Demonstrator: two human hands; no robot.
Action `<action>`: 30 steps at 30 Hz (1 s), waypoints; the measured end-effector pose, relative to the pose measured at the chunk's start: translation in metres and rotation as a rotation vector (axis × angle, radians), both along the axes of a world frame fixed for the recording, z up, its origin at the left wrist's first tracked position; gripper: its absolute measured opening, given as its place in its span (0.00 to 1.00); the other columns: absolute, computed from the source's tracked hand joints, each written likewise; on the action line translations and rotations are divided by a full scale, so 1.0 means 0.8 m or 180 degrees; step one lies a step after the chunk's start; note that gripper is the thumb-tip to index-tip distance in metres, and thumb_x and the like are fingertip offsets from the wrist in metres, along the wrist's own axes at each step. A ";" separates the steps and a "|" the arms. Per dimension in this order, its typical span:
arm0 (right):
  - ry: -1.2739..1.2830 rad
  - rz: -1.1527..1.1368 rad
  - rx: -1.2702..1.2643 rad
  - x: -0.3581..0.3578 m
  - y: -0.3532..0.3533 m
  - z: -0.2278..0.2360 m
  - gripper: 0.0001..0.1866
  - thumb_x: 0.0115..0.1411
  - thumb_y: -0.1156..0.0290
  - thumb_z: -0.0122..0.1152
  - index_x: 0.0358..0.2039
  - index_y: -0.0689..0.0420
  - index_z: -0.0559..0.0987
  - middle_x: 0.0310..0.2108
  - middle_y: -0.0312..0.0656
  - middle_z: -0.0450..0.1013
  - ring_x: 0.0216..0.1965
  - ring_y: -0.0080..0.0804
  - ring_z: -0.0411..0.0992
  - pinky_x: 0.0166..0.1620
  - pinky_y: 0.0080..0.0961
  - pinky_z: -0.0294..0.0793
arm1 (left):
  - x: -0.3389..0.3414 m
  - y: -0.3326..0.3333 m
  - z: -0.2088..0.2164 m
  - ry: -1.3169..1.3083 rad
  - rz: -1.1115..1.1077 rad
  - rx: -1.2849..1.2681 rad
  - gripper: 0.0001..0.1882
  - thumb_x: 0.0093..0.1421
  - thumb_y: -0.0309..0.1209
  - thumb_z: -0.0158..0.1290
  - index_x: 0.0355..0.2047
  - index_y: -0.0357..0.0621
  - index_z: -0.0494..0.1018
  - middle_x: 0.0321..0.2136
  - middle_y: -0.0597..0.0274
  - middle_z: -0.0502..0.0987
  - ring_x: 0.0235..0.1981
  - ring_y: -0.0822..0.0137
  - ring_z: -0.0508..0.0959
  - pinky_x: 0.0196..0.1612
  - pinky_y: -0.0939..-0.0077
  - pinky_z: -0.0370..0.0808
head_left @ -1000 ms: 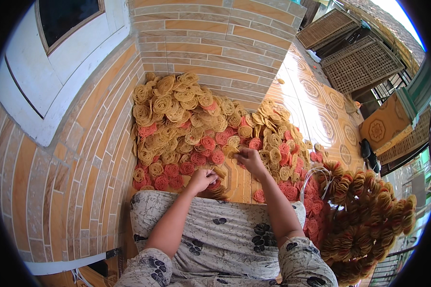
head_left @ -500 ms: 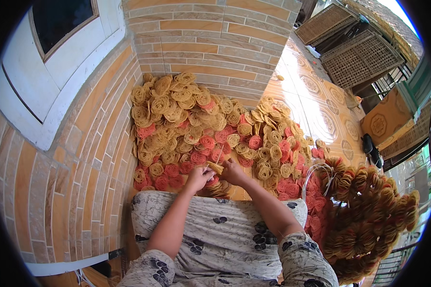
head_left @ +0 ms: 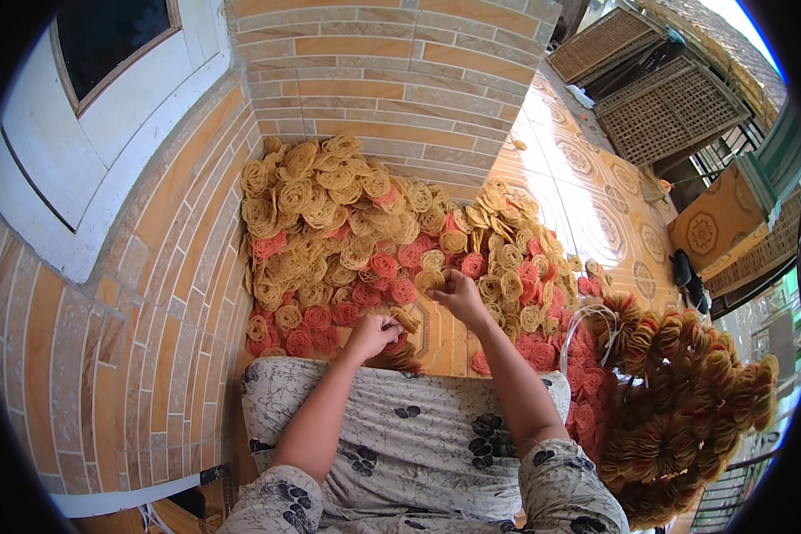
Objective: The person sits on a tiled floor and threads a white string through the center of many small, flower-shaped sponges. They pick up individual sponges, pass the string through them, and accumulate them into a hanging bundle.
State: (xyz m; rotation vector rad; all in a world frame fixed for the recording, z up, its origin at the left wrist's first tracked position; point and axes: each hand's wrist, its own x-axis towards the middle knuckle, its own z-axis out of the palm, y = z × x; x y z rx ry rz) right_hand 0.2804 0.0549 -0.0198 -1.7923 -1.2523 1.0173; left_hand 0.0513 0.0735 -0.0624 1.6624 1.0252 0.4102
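Observation:
My left hand is closed on a small stack of tan fibre rosettes, held just in front of my lap. Farther forward and to the right, my right hand pinches a single tan rosette at the near edge of the heap. Tan rosettes and coral-pink rosettes lie heaped on the tiled floor before me. Below my left hand, more stacked rosettes show partly behind the edge of my patterned clothing.
At my right stand dense bundles of strung brown-green and red rosettes, beside a looped white cord. A brick-patterned tiled wall closes the left and far side. Woven panels lean at the far right, near dark footwear.
My right hand has moved away from my left, forward and right, and now grips a rosette at the heap. A thin stick between the hands no longer shows. My left hand stays nearly in place.

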 end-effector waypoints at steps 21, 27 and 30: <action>-0.1314 -0.0233 -0.0032 0.040 0.013 -0.020 0.12 0.60 0.66 0.59 0.41 0.58 0.80 0.34 0.42 0.77 0.36 0.34 0.74 0.43 0.28 0.73 | 0.002 -0.001 0.002 -0.0140 0.0043 -0.0047 0.12 0.59 0.35 0.56 0.34 0.38 0.78 0.22 0.61 0.80 0.24 0.73 0.79 0.31 0.77 0.73; 0.0942 -0.0052 -0.0246 0.025 0.001 0.001 0.16 0.65 0.64 0.54 0.44 0.64 0.78 0.38 0.37 0.77 0.38 0.23 0.73 0.45 0.23 0.70 | 0.003 -0.001 0.005 -0.0015 -0.0046 -0.0022 0.11 0.60 0.33 0.56 0.33 0.36 0.78 0.23 0.62 0.80 0.25 0.75 0.77 0.32 0.77 0.73; 0.0944 0.0081 -0.0313 0.015 -0.004 0.020 0.17 0.66 0.63 0.53 0.45 0.64 0.78 0.37 0.36 0.78 0.39 0.23 0.73 0.47 0.21 0.69 | 0.003 -0.001 0.001 -0.0048 -0.0015 -0.0027 0.12 0.59 0.36 0.56 0.33 0.38 0.79 0.23 0.62 0.80 0.25 0.72 0.78 0.32 0.75 0.73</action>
